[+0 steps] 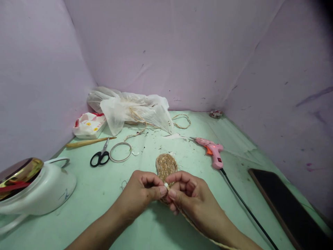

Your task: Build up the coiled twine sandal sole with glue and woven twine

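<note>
A sole-shaped coil of braided straw cord (pixel 166 164) lies on the table in front of me, its near part hidden behind my hands. My left hand (pixel 147 189) is closed in a pinch between thumb and forefinger, at a small white bit (pixel 165 185). Facing it, my right hand (pixel 191 192) pinches a length of straw cord (pixel 191 222), which runs from its fingers down past the wrist to the bottom edge. Both sets of fingertips nearly meet over the coil. Whether the white bit is glue or the cord's end I cannot tell.
Right of the coil lies a pink glue gun (pixel 214 152) with a black cable, then a dark phone (pixel 286 211). Scissors (pixel 100 156), a ring (pixel 121 152), a straw bundle (pixel 88 142) and a white pot (pixel 49 191) are at left. A plastic bag (pixel 140 107) sits behind.
</note>
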Tool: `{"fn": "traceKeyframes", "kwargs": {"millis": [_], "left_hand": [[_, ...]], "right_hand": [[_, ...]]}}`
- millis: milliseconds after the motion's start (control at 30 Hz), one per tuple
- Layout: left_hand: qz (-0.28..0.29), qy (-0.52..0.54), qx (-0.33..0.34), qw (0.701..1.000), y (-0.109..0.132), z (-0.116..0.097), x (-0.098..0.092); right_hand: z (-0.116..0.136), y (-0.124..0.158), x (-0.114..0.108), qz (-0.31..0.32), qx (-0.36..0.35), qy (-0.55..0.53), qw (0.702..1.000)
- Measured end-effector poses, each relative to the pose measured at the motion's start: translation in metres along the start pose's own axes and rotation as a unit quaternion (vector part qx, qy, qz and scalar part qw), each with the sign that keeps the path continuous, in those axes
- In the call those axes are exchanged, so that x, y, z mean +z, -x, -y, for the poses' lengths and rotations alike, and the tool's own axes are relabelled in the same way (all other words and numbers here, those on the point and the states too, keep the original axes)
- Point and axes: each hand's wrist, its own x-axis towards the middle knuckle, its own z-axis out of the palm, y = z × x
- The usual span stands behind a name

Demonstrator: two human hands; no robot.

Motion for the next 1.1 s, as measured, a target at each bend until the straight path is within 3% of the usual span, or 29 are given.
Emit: {"fn": "traceKeyframes", "kwargs": {"millis": [67,167,333,600,767,967,1100], "left_hand": [[0.013,-0.015,0.031,0.999,0.001,-0.001,-0.001],[-0.041,-0.139,0.099,0.984,0.002,-0.001,0.0],[-0.117,-0.261,0.108,0.952,0.004,0.004,0.005],[-0.107,-0.377,0.211,0.895,0.004,0.01,0.006],[-0.124,-0.354,0.205,0.904,0.004,0.009,0.007],[-0.098,-0.166,0.065,0.979,0.006,0.002,0.015],[-0.134,-0.197,0.054,0.97,0.005,-0.002,0.015]], "right_hand": [[0.0,0.0,-0.001,0.008,-0.005,0.014,1.0],[0.001,0.003,-0.002,0.006,-0.044,0.1,0.994],[0.004,0.008,-0.004,0.026,-0.144,0.299,0.943],[-0.002,0.004,-0.002,-0.088,-0.092,0.25,0.96],[0.0,0.001,-0.001,-0.095,-0.056,0.199,0.974],[-0.003,0.0,0.0,-0.047,-0.034,0.062,0.996],[-0.008,-0.002,-0.003,-0.017,-0.021,0.018,0.999]]}}
